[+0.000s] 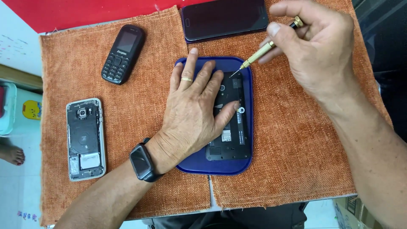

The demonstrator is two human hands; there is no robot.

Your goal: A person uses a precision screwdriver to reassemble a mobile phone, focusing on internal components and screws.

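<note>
Left hand (190, 114) lies flat, fingers spread, pressing on the open phone (231, 123) in the blue tray (250, 127) at centre; it grips nothing. Right hand (316, 46), at 1 o'clock from the tray, pinches a brass screwdriver (265, 50) between thumb and fingers, tip touching the phone's upper edge. Keypad phone (123, 53) sits at 10 o'clock, a stripped silver phone (85, 139) at 9, a dark smartphone (224, 18) at 12. All rest on orange cloth (296, 161).

head view, close overhead, facing down
</note>
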